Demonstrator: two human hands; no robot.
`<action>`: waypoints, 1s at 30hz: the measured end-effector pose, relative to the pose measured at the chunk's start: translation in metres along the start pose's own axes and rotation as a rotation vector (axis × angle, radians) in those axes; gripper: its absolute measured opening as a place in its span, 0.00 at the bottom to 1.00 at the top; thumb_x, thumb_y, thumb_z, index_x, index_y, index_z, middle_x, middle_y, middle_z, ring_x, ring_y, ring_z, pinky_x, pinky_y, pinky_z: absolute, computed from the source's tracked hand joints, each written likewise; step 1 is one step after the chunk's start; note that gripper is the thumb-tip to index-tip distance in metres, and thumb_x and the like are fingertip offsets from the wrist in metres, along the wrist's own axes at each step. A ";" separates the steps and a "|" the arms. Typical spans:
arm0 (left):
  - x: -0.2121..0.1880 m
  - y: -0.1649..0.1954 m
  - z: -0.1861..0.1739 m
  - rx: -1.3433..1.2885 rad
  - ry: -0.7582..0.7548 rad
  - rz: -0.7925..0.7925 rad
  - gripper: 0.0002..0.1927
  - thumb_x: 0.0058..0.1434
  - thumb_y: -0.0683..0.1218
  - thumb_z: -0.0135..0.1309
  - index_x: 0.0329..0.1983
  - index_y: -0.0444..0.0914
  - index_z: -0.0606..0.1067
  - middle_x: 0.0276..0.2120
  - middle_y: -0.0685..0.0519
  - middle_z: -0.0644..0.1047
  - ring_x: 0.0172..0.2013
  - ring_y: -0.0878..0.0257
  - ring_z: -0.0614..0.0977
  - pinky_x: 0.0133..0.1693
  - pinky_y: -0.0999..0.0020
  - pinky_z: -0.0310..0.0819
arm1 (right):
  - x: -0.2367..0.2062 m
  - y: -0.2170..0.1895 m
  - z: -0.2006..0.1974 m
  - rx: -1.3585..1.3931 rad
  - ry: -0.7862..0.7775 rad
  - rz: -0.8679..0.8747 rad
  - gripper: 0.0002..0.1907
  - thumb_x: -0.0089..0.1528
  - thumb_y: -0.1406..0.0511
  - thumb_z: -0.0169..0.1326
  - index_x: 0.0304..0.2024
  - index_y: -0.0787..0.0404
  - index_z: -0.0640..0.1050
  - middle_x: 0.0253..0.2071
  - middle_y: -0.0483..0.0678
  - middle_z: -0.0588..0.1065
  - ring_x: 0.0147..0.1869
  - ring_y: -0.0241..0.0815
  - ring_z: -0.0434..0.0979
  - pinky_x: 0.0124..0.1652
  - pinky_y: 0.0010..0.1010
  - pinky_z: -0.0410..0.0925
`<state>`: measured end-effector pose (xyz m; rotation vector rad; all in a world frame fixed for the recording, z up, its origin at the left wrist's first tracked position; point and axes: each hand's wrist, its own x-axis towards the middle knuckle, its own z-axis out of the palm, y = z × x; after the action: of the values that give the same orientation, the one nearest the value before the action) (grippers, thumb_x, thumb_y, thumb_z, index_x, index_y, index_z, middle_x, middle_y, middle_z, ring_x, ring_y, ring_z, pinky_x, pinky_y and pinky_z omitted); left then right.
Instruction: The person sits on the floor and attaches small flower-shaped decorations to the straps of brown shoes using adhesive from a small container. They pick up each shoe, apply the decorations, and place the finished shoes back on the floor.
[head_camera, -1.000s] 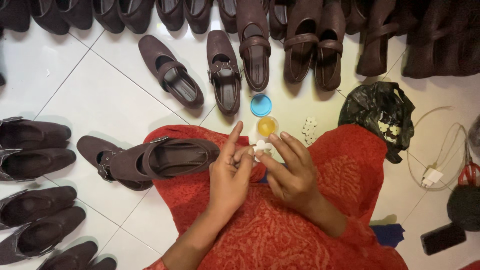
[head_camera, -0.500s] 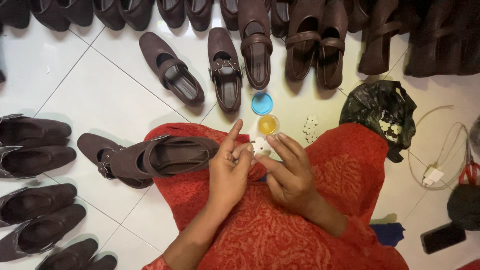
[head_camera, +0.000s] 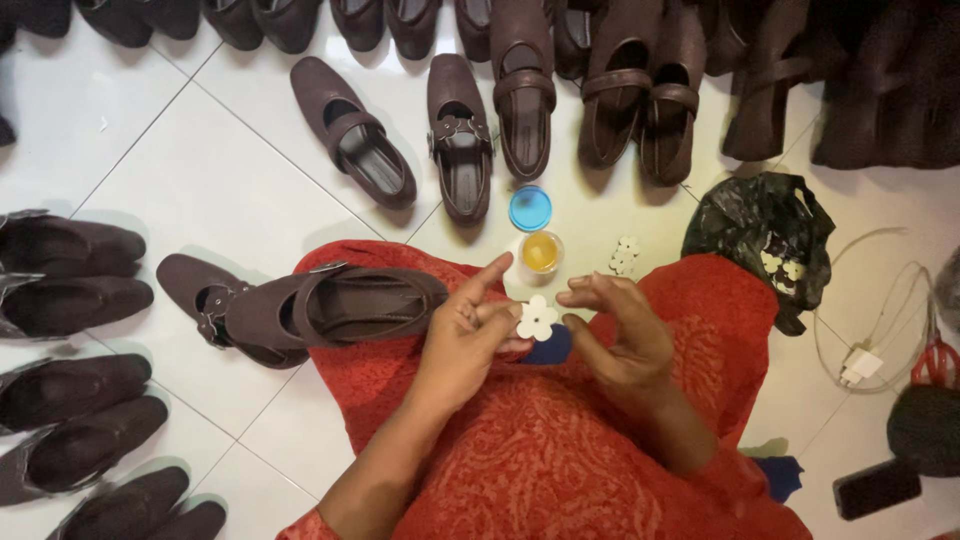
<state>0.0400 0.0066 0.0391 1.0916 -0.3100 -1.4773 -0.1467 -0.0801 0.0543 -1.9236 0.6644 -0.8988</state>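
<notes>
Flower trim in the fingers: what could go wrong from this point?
The small white flower trim is pinched only by the left hand fingertips, so it could slip onto the red cloth. The open jar of yellow liquid stands close by on the floor and could be knocked. The dark shoe resting on the lap might slide off.

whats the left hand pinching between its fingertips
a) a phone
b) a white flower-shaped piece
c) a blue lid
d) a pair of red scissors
b: the left hand has its grip on a small white flower-shaped piece, held up over the red cloth in front of the right hand, while the blue lid lies on the floor tiles.
</notes>
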 end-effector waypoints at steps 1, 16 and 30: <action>-0.001 -0.001 -0.002 0.002 -0.009 -0.020 0.34 0.66 0.38 0.50 0.76 0.36 0.57 0.41 0.49 0.82 0.39 0.66 0.84 0.41 0.69 0.84 | 0.000 0.000 0.000 -0.022 -0.019 -0.013 0.38 0.60 0.80 0.62 0.71 0.60 0.65 0.56 0.54 0.75 0.57 0.44 0.83 0.59 0.32 0.75; -0.081 -0.007 -0.084 0.941 0.817 0.599 0.10 0.65 0.46 0.61 0.47 0.38 0.78 0.41 0.52 0.82 0.42 0.60 0.82 0.47 0.66 0.76 | 0.018 -0.005 0.029 0.228 -0.002 0.190 0.39 0.60 0.78 0.59 0.73 0.65 0.62 0.44 0.47 0.76 0.50 0.37 0.79 0.44 0.26 0.70; -0.085 0.055 -0.156 1.709 0.607 0.586 0.19 0.50 0.57 0.70 0.34 0.40 0.79 0.37 0.53 0.81 0.53 0.56 0.77 0.68 0.28 0.41 | 0.058 -0.023 0.078 0.561 -0.169 0.490 0.34 0.59 0.78 0.58 0.69 0.65 0.69 0.40 0.43 0.77 0.53 0.35 0.75 0.57 0.32 0.67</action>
<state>0.1800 0.1295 0.0352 2.3538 -1.4159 0.0007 -0.0478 -0.0744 0.0665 -1.2414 0.6563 -0.5282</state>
